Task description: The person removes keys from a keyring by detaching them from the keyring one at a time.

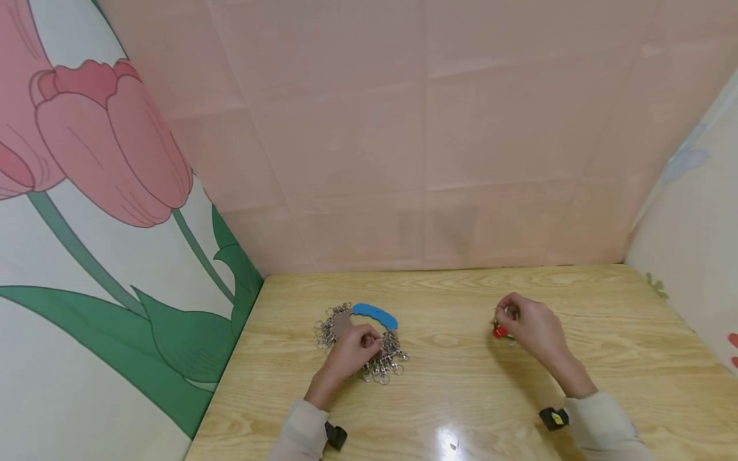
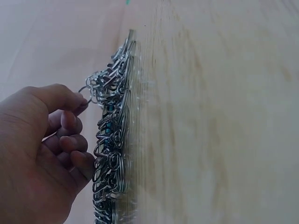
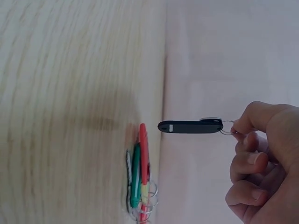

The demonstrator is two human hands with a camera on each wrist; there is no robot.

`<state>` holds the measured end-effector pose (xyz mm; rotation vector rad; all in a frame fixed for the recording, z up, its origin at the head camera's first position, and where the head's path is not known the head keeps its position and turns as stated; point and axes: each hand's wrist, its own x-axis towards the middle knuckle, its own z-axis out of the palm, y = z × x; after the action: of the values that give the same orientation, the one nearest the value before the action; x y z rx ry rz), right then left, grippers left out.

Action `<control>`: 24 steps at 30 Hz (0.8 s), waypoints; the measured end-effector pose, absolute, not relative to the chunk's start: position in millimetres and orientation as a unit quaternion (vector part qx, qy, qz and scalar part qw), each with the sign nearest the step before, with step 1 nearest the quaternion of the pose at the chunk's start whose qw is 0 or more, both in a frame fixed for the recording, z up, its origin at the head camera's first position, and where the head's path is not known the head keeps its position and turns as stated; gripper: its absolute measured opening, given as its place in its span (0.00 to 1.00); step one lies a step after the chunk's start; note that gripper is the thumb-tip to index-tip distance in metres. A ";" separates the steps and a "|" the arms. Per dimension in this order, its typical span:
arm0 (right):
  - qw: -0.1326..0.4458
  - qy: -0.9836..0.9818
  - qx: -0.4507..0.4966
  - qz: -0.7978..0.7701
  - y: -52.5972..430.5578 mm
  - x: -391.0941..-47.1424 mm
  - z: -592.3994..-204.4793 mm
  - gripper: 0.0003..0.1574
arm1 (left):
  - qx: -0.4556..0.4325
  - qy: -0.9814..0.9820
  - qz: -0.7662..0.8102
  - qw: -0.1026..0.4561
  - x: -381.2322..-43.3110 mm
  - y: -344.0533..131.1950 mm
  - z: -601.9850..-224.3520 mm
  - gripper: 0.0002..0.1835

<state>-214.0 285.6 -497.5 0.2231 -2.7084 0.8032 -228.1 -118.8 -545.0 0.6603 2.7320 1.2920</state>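
Observation:
My left hand (image 1: 348,351) is over a fan-shaped bunch of metal key rings and clasps (image 1: 383,369) on the left of the table. Thumb and forefinger pinch one small ring (image 2: 84,88) there, while the other fingers curl loosely. A blue scalloped handle (image 1: 376,314) shows at the back of the bunch. Over on the right, my right hand (image 1: 533,326) pinches the thin split ring of a black key tag (image 3: 189,127), which hangs above the table. Below it lie a red key tag (image 3: 143,154) and a green key tag (image 3: 136,175) with rings, partly overlapping.
Wood-grain table (image 1: 444,358) lies under both hands. A pink cloth backdrop (image 1: 369,160) rises at its far edge. Tulip-print fabric (image 1: 109,141) stands on the left and a pale panel (image 1: 697,218) on the right.

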 end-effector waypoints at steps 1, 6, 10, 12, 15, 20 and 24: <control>0.151 -0.945 0.077 0.280 286.6 -214.1 -498.0 0.07 | 0.213 0.884 0.416 0.024 -228.0 -118.7 -544.7 0.05; 0.143 -0.947 0.072 0.278 290.6 -213.6 -501.7 0.08 | 0.213 0.884 0.415 0.024 -228.6 -118.3 -545.1 0.04; 0.133 -0.949 0.064 0.277 294.7 -213.5 -505.4 0.09 | 0.214 0.885 0.413 0.024 -228.9 -118.4 -546.1 0.05; 0.129 -0.950 0.058 0.278 296.8 -213.6 -506.5 0.10 | 0.213 0.886 0.412 0.024 -228.8 -118.5 -546.6 0.05; 0.123 -0.952 0.048 0.277 300.5 -214.6 -508.3 0.11 | 0.213 0.887 0.410 0.023 -228.6 -118.5 -547.0 0.06; 0.111 -0.954 0.036 0.275 306.1 -215.0 -511.9 0.13 | 0.215 0.885 0.412 0.021 -228.0 -118.7 -545.7 0.05; 0.102 -0.957 0.027 0.269 311.3 -215.1 -513.7 0.14 | 0.214 0.884 0.414 0.023 -227.5 -118.5 -545.1 0.05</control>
<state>-215.1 311.3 -513.7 0.0785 -2.8275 0.7933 -227.5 -118.5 -545.1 0.6622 2.7379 1.2817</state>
